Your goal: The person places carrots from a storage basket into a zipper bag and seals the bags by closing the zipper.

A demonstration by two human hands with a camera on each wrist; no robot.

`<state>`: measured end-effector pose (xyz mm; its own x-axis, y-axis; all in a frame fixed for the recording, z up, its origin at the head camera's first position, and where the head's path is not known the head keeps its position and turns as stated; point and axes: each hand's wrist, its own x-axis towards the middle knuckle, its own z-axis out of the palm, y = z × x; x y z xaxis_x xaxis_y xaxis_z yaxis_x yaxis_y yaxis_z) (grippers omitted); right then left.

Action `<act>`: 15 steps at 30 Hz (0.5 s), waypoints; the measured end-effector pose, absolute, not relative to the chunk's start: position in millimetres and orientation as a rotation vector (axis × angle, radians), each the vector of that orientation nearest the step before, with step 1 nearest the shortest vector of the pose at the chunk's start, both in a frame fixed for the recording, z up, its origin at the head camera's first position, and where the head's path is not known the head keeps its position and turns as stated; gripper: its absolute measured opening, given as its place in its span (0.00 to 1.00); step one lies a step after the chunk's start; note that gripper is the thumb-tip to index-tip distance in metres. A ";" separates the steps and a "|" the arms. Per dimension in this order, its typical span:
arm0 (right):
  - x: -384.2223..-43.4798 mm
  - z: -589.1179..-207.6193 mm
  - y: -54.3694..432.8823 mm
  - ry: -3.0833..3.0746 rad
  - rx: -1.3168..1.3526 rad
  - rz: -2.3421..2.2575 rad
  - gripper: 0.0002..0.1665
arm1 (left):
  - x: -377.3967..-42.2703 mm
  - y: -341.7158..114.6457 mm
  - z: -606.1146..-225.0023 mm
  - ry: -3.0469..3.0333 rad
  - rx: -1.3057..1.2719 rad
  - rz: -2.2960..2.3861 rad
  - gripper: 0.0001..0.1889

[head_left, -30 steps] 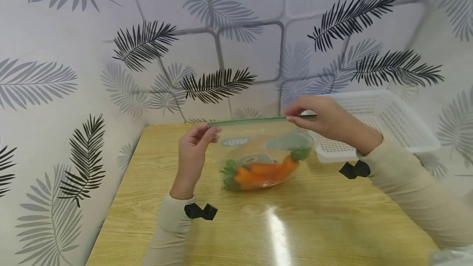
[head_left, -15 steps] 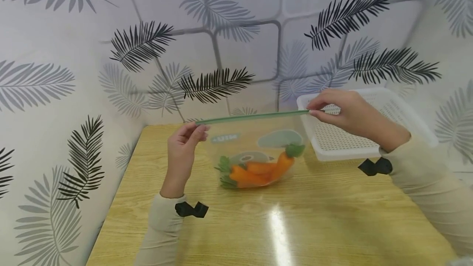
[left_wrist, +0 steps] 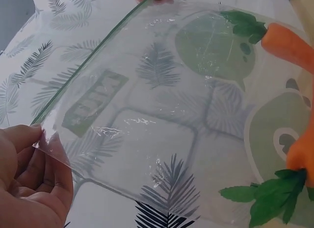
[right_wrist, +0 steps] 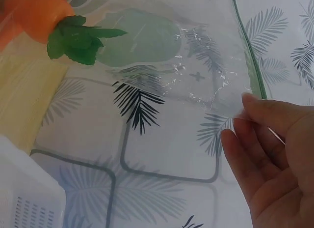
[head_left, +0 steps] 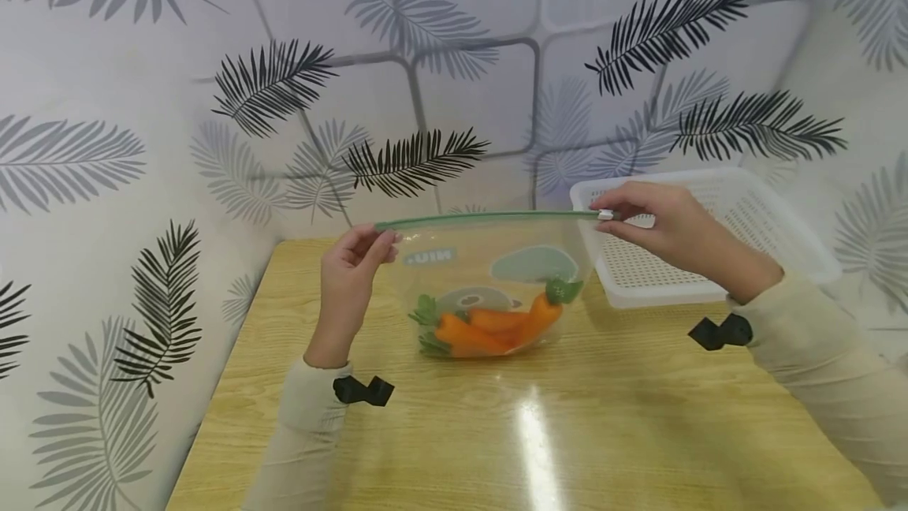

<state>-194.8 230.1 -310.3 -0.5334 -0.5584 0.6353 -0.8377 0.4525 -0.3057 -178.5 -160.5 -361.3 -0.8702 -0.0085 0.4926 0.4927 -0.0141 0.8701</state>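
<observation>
A clear zip bag (head_left: 454,266) with a green top strip and pale green prints hangs stretched between my hands. Several orange carrots (head_left: 489,331) with green leafy tops lie along its bottom, just above or touching the table. My left hand (head_left: 349,278) pinches the bag's upper left corner between thumb and fingers, as the left wrist view also shows. At the upper right corner, my right hand (head_left: 684,231) pinches the end of the strip. A small white slider (head_left: 605,214) shows at these right fingertips; the right wrist view does not show it.
A white perforated plastic basket (head_left: 656,290) stands at the back right, partly behind my right hand. The wooden table (head_left: 440,432) meets a wall (head_left: 468,101) patterned with leaves at its back and left.
My right hand has slid rightward along the green strip to the bag's right end. My left hand has shifted slightly left with its corner. The white slider now shows.
</observation>
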 end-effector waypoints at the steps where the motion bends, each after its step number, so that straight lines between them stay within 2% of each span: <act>1: -194.9 -310.8 230.1 -2.265 1.157 0.829 0.22 | -179.0 -161.1 -360.4 -1.928 -0.505 -1.943 0.10; 15: -199.1 -300.1 220.9 -2.322 0.995 0.876 0.13 | -200.4 -171.9 -337.0 -2.060 -0.553 -1.899 0.08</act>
